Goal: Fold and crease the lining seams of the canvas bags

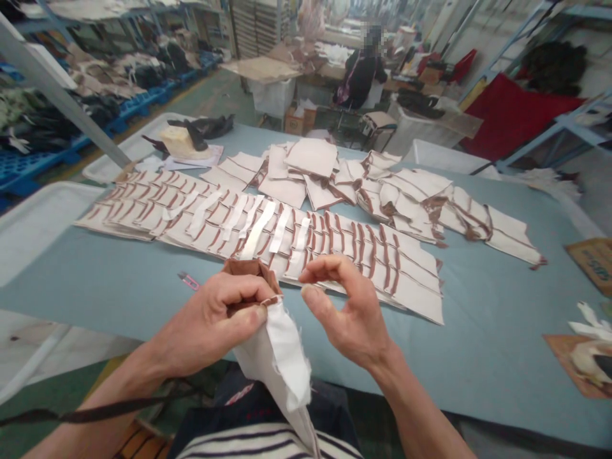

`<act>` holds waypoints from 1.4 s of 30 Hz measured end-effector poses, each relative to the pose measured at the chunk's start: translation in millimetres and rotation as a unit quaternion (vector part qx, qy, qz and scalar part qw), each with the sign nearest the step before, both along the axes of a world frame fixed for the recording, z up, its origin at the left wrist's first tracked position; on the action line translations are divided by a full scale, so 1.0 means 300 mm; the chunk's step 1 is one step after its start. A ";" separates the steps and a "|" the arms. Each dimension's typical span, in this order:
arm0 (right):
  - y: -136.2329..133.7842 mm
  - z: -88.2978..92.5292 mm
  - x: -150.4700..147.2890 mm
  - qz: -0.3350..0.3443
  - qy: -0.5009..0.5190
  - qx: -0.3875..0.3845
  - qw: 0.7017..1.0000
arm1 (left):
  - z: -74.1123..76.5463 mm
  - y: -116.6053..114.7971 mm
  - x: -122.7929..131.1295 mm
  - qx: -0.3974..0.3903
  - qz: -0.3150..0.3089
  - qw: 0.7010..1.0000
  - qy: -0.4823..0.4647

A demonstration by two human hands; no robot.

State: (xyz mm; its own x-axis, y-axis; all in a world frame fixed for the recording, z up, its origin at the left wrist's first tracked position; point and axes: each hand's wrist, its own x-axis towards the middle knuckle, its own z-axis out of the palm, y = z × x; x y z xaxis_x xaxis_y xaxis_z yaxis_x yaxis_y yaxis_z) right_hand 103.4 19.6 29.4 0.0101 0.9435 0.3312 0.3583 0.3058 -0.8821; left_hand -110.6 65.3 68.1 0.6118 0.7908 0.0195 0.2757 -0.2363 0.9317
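Note:
My left hand (pixel 229 315) pinches the brown-edged top of a white fabric piece (pixel 287 357), which hangs down in front of my body. Brown cloth (pixel 251 271) shows above my left fingers. To the right, my right hand (pixel 347 309) is raised with thumb and fingertips apart and nothing between them. Just beyond both hands lies a long overlapping row of off-white fabric panels (pixel 418 280) with brown edging. Several loose white strips (pixel 261 229) rest on top of that row. A pair of pink thread snips (pixel 189 280) lies on the table left of my left hand.
The blue-grey table (pixel 478 344) bears a looser heap of similar panels (pixel 310 159) behind the row. Dark cloth and a yellowish block (pixel 184 141) sit at the back left. Cardboard (pixel 593 261) lies at the right edge. A person (pixel 361 76) sits in the background.

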 end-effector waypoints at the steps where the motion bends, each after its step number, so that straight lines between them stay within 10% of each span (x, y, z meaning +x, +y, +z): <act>1: 0.006 0.019 0.006 0.038 -0.013 0.045 0.998 | 0.014 -0.001 0.002 -0.004 -0.007 1.000 0.009; 6: 0.054 0.086 0.005 0.191 -0.079 0.120 0.971 | 0.049 -0.021 0.004 0.042 -0.024 0.999 0.022; 20: 0.057 0.093 -0.007 0.256 -0.108 -0.074 0.958 | 0.031 -0.080 -0.001 0.148 0.045 0.987 0.041; 42: -0.017 -0.067 -0.061 0.208 0.344 -0.345 0.848 | -0.150 -0.030 -0.009 0.445 -0.063 0.893 0.003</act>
State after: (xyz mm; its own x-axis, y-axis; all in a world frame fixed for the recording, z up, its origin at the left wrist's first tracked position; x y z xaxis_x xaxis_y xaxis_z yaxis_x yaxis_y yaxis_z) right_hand 85.2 14.5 9.3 -0.4036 0.8798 -0.2512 -0.3264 -0.3950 -0.8587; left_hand -113.2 56.3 23.2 0.6973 0.3879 0.6027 0.1978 -0.9124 0.3584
